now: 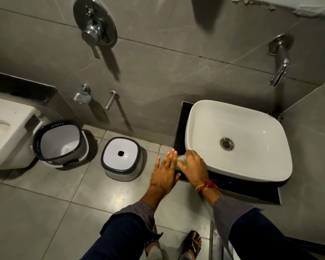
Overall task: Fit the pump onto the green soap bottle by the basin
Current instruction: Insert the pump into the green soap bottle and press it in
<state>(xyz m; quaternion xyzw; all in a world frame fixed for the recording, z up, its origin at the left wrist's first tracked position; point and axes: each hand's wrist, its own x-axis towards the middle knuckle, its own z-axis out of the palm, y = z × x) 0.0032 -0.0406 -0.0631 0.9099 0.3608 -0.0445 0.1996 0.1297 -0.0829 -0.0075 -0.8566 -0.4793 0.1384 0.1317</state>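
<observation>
- The green soap bottle (179,162) stands at the near-left corner of the dark surface (251,190), just beside the near-left rim of the white basin (199,156). Only a sliver of pale green shows between the two hands.
- The right hand (193,167) covers the top of the bottle. Its fingers (189,153) are curled downward and close together over the cap area. I judge they are gripping the pump or collar, but the pump itself is hidden, so I cannot confirm it.
- The left hand (165,173) lies flat against the left side of the bottle. Its fingers (171,156) are straight, held nearly together and pointing away from me; they brace the bottle rather than wrap it.
- Step in hand, by my judgement: seating and tightening the pump on the neck. Whether the thread has caught I cannot tell.
- To do it well, I would curl the left fingers round the body so the bottle cannot spin or slide off the edge, which is very near.
- I would keep the pump upright over the neck and turn gently until the thread catches, then tighten. Forcing a tilted collar risks cross-threading.
- Squeezing the body hard could push soap out of the neck, so the grip should be firm, not crushing.
- The floor (83,194) lies directly below the left hand; a slip would send the bottle down there.
</observation>
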